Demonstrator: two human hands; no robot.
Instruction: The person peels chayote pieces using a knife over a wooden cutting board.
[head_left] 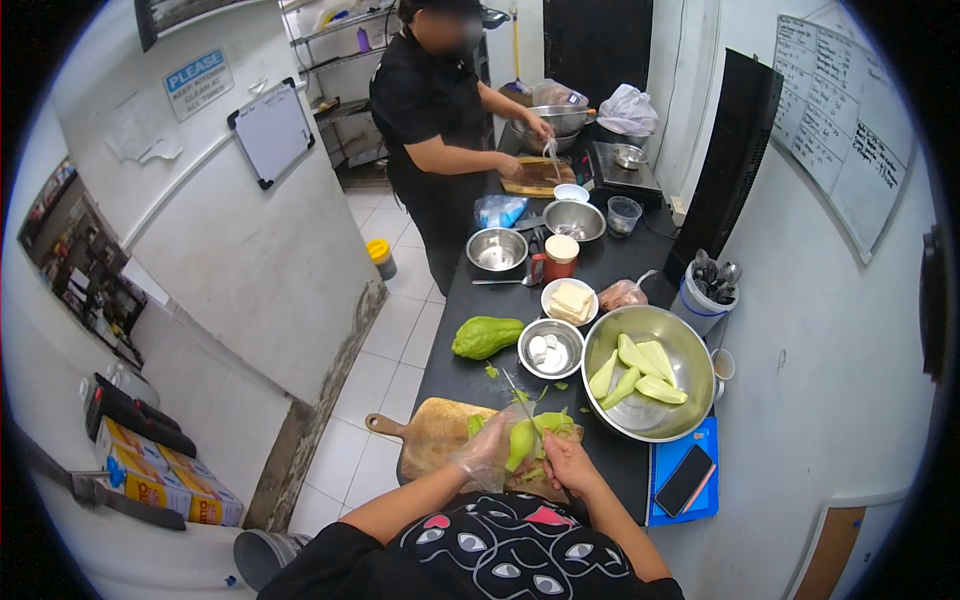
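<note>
My left hand [486, 455], in a clear plastic glove, is closed around a partly peeled chayote piece [519, 445]. A knife [522, 400] is gripped in my right hand [570, 464], its blade up against the chayote and pointing away from me. Beneath both hands lies a wooden cutting board [432, 420] with a handle, strewn with green peelings [556, 421]. A whole green chayote [487, 337] rests on the black table beyond the board. To the right, a large steel bowl [612, 420] contains several peeled, pale green wedges [640, 368].
Close beyond the board stand a small steel bowl [538, 372] with white pieces, a bowl of pale yellow slabs [572, 301] and a red mug [560, 258]. A phone [685, 480] lies on a blue folder at right. Another person [430, 130] works at the table's far end.
</note>
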